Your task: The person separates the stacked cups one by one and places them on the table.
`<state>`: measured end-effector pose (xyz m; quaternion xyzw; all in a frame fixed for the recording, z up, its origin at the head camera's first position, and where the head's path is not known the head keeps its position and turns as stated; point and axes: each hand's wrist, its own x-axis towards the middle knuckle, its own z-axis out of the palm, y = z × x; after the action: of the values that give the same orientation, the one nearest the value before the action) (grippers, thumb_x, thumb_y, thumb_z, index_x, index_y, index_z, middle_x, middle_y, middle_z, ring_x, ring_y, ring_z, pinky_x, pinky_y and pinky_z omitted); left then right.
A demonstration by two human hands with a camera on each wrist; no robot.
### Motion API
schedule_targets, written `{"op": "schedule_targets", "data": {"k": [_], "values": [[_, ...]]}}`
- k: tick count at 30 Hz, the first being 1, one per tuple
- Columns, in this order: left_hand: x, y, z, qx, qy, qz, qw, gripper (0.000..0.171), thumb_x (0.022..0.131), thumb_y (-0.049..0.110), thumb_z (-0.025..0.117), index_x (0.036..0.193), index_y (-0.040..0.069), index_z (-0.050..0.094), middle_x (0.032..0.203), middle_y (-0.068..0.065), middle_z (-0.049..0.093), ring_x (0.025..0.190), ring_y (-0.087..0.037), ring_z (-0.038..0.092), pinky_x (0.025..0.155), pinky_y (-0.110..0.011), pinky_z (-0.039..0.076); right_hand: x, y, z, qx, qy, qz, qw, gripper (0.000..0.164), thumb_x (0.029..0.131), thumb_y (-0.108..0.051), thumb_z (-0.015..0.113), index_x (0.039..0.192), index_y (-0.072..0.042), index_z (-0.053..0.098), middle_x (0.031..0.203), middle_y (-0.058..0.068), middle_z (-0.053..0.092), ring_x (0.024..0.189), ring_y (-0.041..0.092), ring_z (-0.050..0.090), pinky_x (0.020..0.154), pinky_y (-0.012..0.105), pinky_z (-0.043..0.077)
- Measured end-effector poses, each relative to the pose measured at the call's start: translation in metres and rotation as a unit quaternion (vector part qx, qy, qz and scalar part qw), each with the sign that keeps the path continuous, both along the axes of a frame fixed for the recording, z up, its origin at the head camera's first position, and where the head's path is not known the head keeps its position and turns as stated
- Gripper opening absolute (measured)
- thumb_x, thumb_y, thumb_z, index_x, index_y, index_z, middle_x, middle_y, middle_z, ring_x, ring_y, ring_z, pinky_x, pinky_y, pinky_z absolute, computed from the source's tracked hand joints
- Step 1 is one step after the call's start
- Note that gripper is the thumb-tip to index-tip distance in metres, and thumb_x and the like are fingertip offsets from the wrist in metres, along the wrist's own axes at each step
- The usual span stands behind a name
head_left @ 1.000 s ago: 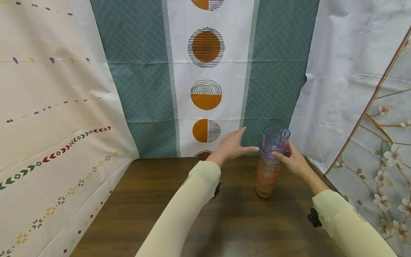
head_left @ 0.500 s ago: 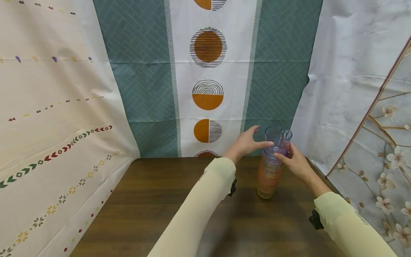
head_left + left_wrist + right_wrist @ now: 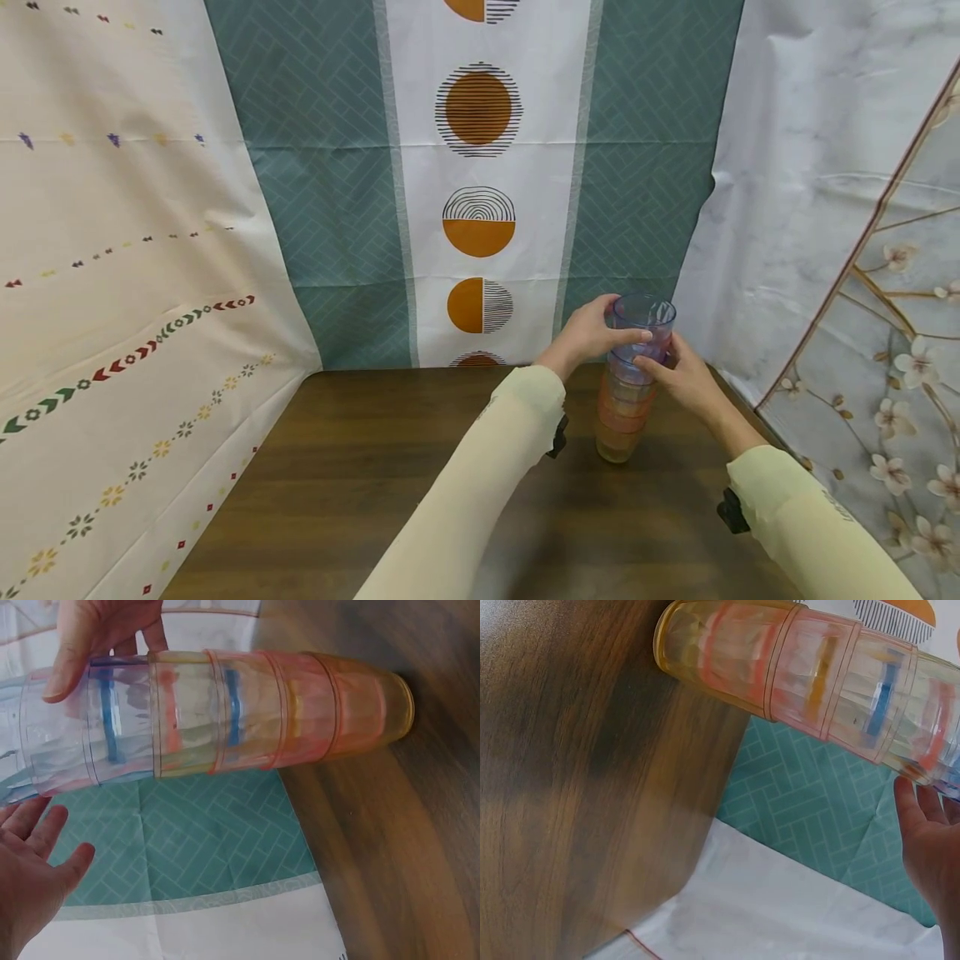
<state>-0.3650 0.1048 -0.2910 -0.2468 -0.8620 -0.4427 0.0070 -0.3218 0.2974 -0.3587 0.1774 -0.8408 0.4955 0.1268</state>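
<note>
A tall stack of nested clear plastic cups (image 3: 626, 408) stands upright, tinted blue and purple at the top, orange and yellow lower down. My right hand (image 3: 686, 379) grips the stack's upper part from the right, thumb across the front; the left wrist view shows this right hand (image 3: 86, 637) too. Beside the topmost blue-rimmed cup (image 3: 645, 312) is my left hand (image 3: 588, 337), its thumb in front and its fingers partly hidden behind. In the left wrist view, the left hand (image 3: 37, 870) has spread fingers close to the stack's upper end, with no clear grip.
The stack stands on a dark brown wooden table (image 3: 375, 475), near its back right. A green and white patterned cloth (image 3: 337, 208) hangs behind it. Patterned cloths also hang at both sides, the flowered cloth (image 3: 885, 375) closest to the right arm.
My left hand has moved right, from beside the stack to around the top cup, its thumb now in front of it. The right hand and the stack have stayed in place.
</note>
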Motion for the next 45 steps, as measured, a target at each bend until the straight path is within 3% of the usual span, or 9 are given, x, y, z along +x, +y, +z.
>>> {"op": "schedule_targets", "data": {"k": [5,10,13,19,26,35,39,41,45], "values": [[-0.001,-0.003,-0.001,0.014,-0.005,-0.001,0.9999,0.084,0.081,0.052,0.078,0.149,0.017,0.043,0.143,-0.002,0.054,0.129,-0.018,0.052,0.102,-0.038,0.047,-0.003,-0.002,-0.001,-0.004,0.007,0.005,1.000,0.066,0.102,-0.021,0.059,0.156,-0.007,0.023,0.149,0.021,0.041,0.129,0.040,0.048,0.088,0.012,0.044],[0.000,-0.006,0.005,0.054,-0.021,0.009,0.9983,0.084,0.083,0.055,0.074,0.150,0.016,0.042,0.144,-0.004,0.053,0.129,-0.021,0.052,0.102,-0.040,0.047,-0.007,-0.004,-0.002,0.004,0.005,-0.003,1.000,0.068,0.101,-0.024,0.060,0.155,-0.006,0.023,0.148,0.022,0.042,0.129,0.041,0.049,0.101,0.040,0.047],[0.001,-0.008,0.015,0.096,-0.028,0.017,0.9948,0.085,0.083,0.058,0.072,0.151,0.016,0.041,0.145,-0.005,0.052,0.129,-0.023,0.052,0.102,-0.041,0.047,-0.008,-0.006,-0.002,0.001,-0.002,-0.001,1.000,0.071,0.101,-0.026,0.061,0.156,-0.006,0.021,0.148,0.022,0.042,0.130,0.042,0.048,0.103,0.055,0.041],[-0.002,-0.025,0.046,0.162,-0.019,0.015,0.9864,0.083,0.084,0.053,0.075,0.151,0.016,0.041,0.146,-0.003,0.050,0.132,-0.020,0.049,0.105,-0.039,0.044,-0.006,-0.005,0.005,0.014,-0.008,-0.019,1.000,0.072,0.100,-0.029,0.061,0.155,-0.005,0.023,0.146,0.025,0.043,0.128,0.043,0.047,0.102,0.060,0.039],[-0.008,-0.060,0.068,0.155,0.008,0.011,0.9878,0.084,0.084,0.050,0.075,0.151,0.015,0.039,0.143,-0.005,0.051,0.128,-0.019,0.050,0.104,-0.036,0.045,-0.005,-0.003,0.007,0.021,-0.006,-0.033,0.999,0.074,0.100,-0.027,0.062,0.154,0.002,0.022,0.147,0.029,0.039,0.130,0.046,0.043,0.103,0.057,0.040],[-0.020,-0.118,0.056,0.140,0.010,0.062,0.9882,0.083,0.083,0.045,0.078,0.149,0.016,0.038,0.145,-0.005,0.046,0.130,-0.022,0.045,0.104,-0.040,0.045,-0.003,0.001,0.002,0.016,-0.014,-0.038,0.999,0.075,0.100,-0.024,0.062,0.154,0.004,0.019,0.149,0.030,0.036,0.134,0.048,0.039,0.105,0.058,0.038],[-0.026,-0.140,0.044,0.130,0.005,0.095,0.9870,0.085,0.083,0.047,0.077,0.151,0.015,0.036,0.147,-0.007,0.044,0.133,-0.023,0.043,0.106,-0.039,0.043,-0.002,0.002,0.000,0.016,-0.016,-0.035,0.999,0.073,0.100,-0.025,0.062,0.154,0.003,0.021,0.147,0.029,0.039,0.131,0.045,0.043,0.096,0.030,0.047],[-0.029,-0.150,0.036,0.126,0.001,0.109,0.9860,0.085,0.084,0.047,0.077,0.151,0.015,0.036,0.148,-0.008,0.044,0.133,-0.024,0.043,0.107,-0.039,0.042,-0.001,0.002,-0.001,0.015,-0.017,-0.034,0.999,0.073,0.100,-0.026,0.062,0.153,0.002,0.021,0.147,0.029,0.039,0.129,0.044,0.045,0.088,0.016,0.045],[-0.033,-0.167,0.018,0.134,-0.012,0.124,0.9831,0.087,0.083,0.046,0.078,0.151,0.013,0.034,0.147,-0.010,0.044,0.133,-0.025,0.043,0.108,-0.040,0.041,-0.001,0.001,-0.002,0.009,-0.016,-0.029,0.999,0.074,0.100,-0.027,0.062,0.153,0.003,0.021,0.147,0.030,0.038,0.128,0.044,0.045,0.082,0.008,0.041]]}}
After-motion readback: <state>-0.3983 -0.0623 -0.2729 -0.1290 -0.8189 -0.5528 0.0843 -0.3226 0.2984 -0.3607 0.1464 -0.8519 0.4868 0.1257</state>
